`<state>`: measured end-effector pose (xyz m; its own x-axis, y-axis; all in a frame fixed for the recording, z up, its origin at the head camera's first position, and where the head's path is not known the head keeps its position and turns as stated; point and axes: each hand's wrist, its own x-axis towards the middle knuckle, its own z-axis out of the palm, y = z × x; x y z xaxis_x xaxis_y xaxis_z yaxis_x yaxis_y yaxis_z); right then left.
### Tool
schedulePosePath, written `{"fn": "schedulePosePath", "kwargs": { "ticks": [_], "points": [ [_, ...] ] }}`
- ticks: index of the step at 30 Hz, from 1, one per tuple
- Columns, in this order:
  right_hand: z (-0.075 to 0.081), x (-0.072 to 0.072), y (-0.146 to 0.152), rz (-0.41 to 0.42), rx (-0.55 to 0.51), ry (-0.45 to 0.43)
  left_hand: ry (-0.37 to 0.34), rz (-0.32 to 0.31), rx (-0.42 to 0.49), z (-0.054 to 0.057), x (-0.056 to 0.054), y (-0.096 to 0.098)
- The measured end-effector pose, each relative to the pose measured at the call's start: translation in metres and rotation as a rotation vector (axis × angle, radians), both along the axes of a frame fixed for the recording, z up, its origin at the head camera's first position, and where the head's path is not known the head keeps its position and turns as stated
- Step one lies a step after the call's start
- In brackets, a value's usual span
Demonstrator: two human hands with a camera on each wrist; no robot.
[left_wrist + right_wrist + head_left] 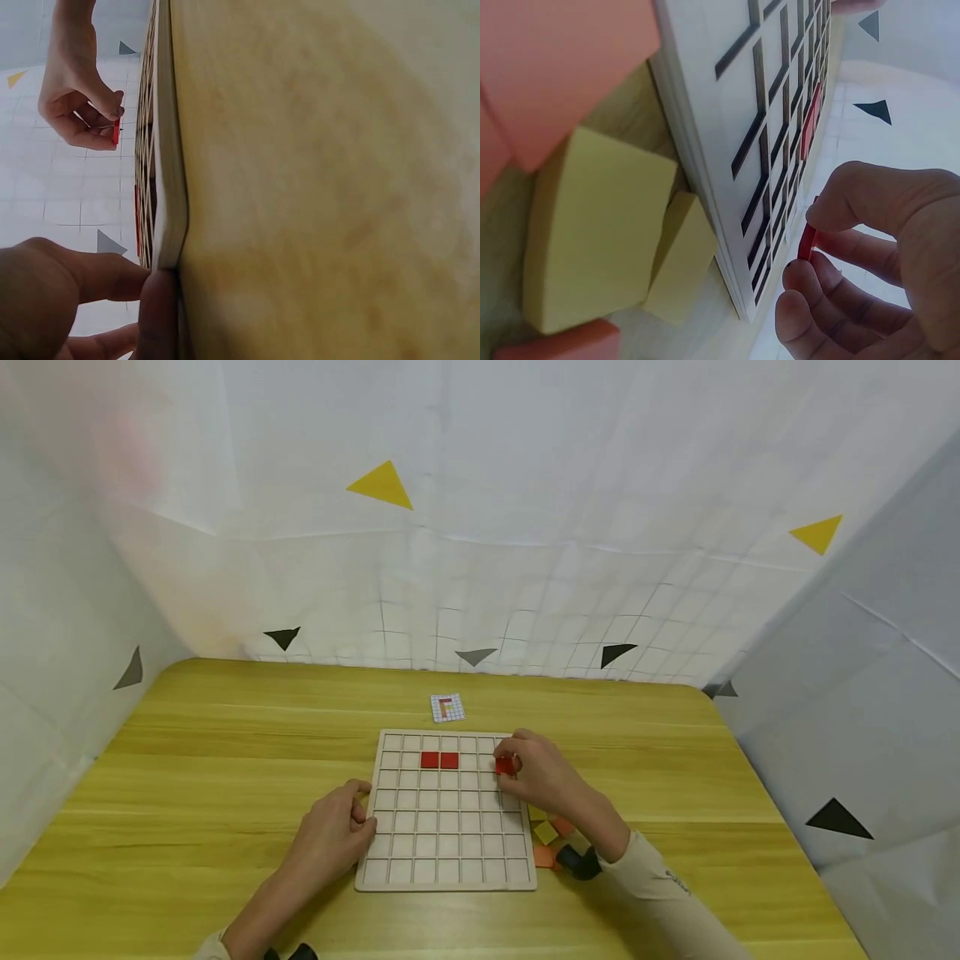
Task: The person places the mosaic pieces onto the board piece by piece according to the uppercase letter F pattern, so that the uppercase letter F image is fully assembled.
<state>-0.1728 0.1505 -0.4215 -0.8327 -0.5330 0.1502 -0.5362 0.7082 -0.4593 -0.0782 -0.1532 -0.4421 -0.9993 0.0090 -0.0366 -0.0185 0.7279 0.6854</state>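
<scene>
A pale wooden grid board (446, 887) lies on the table. Two red square tiles (438, 760) sit side by side in its second row from the far edge. My right hand (542, 772) pinches another red tile (808, 241) between thumb and fingertips, above the board's right side; in the left wrist view this tile (116, 132) shows edge-on, clear of the grid. My left hand (330, 835) holds the board's left edge, with the thumb and a finger (112, 274) close together at the rim.
Loose yellow tiles (604, 232) and orange tiles (562, 67) lie against the board's right side, partly under my right wrist. Beyond the board's far edge is a small card (447, 708) printed with a coloured grid pattern. White sheeting (525, 568) encloses the wooden table (225, 735).
</scene>
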Motion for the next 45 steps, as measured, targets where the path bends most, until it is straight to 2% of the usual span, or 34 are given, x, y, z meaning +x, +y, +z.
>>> {"fn": "schedulePosePath", "kwargs": {
  "ticks": [36, 45],
  "points": [
    [-0.002, -0.007, -0.026, 0.009, -0.028, -0.043, -0.008, 0.004, 0.006, -0.001, 0.0, 0.0],
    [-0.002, -0.01, -0.03, 0.02, -0.024, -0.015, -0.006, 0.003, 0.008, 0.0, 0.0, 0.0]
  ]
}}
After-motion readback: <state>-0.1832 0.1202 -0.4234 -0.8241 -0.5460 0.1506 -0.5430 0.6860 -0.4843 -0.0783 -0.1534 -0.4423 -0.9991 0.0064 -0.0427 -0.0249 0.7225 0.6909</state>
